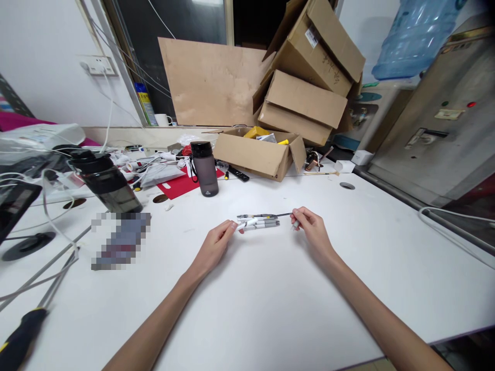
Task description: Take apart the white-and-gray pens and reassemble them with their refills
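At eleven o'clock our left hand [216, 245] pinches something white [240, 226]; at one, our right hand's [311, 229] fingers close on a thin dark rod [284, 214]. Between, at twelve, are pens [263, 223]; beyond, an open box [251, 155].

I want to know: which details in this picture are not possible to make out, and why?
All in the head view:
- Pens: any print is too small and blurred to read.
- Thin dark rod: its right end is hidden in the right hand.
- Pixelated patch: the blocks hide what is there.
- Black-and-yellow handle: the left edge cuts off its end.
- Open carton: its front wall hides its bottom.
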